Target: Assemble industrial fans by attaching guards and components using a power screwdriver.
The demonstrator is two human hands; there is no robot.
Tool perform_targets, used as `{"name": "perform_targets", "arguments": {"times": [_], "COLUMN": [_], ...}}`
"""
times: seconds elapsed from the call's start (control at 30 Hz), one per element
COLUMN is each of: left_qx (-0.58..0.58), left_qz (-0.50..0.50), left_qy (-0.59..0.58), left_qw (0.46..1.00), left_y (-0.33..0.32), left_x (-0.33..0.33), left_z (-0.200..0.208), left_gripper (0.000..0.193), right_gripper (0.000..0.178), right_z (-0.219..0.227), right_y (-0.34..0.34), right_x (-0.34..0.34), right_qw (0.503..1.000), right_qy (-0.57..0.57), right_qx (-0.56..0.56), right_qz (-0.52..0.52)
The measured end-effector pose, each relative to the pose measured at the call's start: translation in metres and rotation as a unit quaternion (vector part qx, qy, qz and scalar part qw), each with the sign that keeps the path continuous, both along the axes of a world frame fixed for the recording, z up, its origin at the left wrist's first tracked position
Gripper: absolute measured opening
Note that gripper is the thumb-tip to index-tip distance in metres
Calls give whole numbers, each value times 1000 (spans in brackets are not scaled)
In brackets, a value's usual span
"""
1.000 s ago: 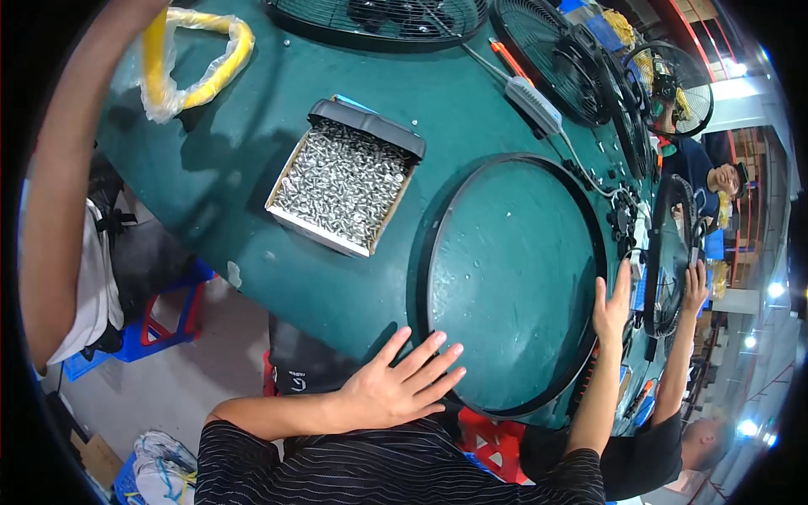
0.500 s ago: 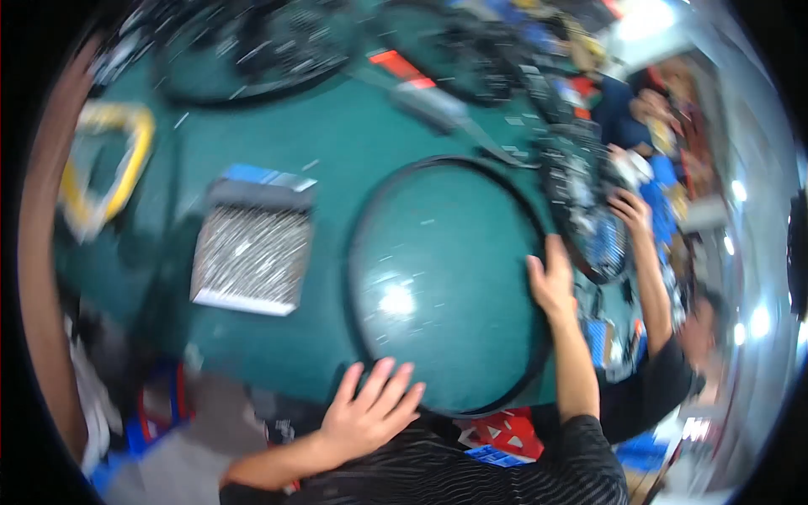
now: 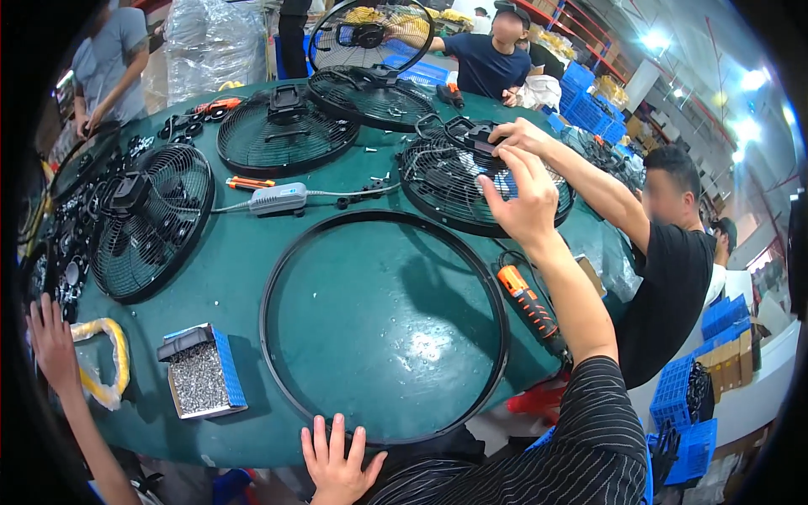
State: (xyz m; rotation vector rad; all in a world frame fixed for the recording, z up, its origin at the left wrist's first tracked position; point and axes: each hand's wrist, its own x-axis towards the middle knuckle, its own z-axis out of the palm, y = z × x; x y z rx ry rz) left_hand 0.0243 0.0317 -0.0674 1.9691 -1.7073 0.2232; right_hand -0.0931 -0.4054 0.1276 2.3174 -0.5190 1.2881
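Note:
A large black hoop (image 3: pixel 268 307) lies flat on the green table in front of me. My left hand (image 3: pixel 338 465) is at the hoop's near rim, its fingers spread and holding nothing. Stretched out past the hoop's far right side, my right hand (image 3: pixel 526 198) has its thumb apart from its fingers and appears empty. It overlaps a black fan guard with a motor housing (image 3: pixel 438 189); whether it touches the guard, I cannot tell. A co-worker's hand (image 3: pixel 530 141) at the right is on or just above that same fan guard.
An orange and black power screwdriver (image 3: pixel 528 303) lies right of the hoop. Left are a box of small screws (image 3: pixel 202 379), a yellow tape-like ring (image 3: pixel 118 362) and another person's hand (image 3: pixel 55 341). More fan guards (image 3: pixel 286 135) and a grey corded adapter (image 3: pixel 279 199) sit farther back.
My right hand has left the hoop's right side and reached forward over the fan guard. My left hand stays near the hoop's near rim. The view has tilted up and turned.

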Motion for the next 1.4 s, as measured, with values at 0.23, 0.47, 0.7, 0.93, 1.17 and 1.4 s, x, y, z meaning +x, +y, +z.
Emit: {"name": "perform_targets", "arguments": {"times": [0.23, 0.47, 0.7, 0.93, 1.17, 1.4], "left_qx": [-30, 19, 10, -22, -27, -12], "left_qz": [-15, 48, 59, 70, 66, 72], "left_qy": [27, -22, 36, 51, 47, 39], "left_qw": [999, 998, 998, 996, 996, 997], "left_y": [4, -17, -20, -15, -19, -21], "left_x": [11, 65, 68, 71, 60, 66], "left_z": [20, 45, 34, 34, 40, 32], "left_gripper": [84, 72, 70, 66, 64, 63], "right_gripper": [38, 42, 41, 21, 23, 22], "right_z": [7, 25, 56, 62, 54, 50], "right_y": [14, -13, -33, -36, -6, -12], "right_x": [-33, -61, -50, -84, -141, -151], "right_qw": [999, 998, 997, 950, 941, 948], "right_qy": [-26, -40, -22, -269, -301, -288], "right_qx": [-26, 0, -41, 107, 91, 106], "right_qz": [40, -49, -54, 117, 127, 80]}}
